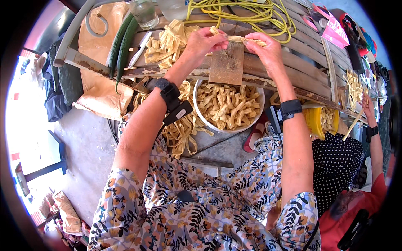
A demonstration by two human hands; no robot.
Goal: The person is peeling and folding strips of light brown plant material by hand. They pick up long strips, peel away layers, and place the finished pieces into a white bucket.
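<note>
My left hand [206,42] and my right hand [268,51] are raised over the slatted bench. Between them stretches a pale yellow food strip [237,39], each hand pinching one part of it. A short piece of the strip stands up at my left fingertips. Beneath the strip lies a small wooden board [226,65] with crumbs on it. Left of the board is a heap of loose folded strips [176,37]. Below the bench edge, a white tub [196,105] is full of short knotted strips [228,104].
Two long green cucumbers [125,44], a white-handled tool [140,49] and a glass jar [143,14] are at the left. A yellow hose [255,16] coils behind. More strips [180,134] hang near my left knee. At right, a co-worker's hand [368,109] holds a strip beside a yellow bucket [312,121].
</note>
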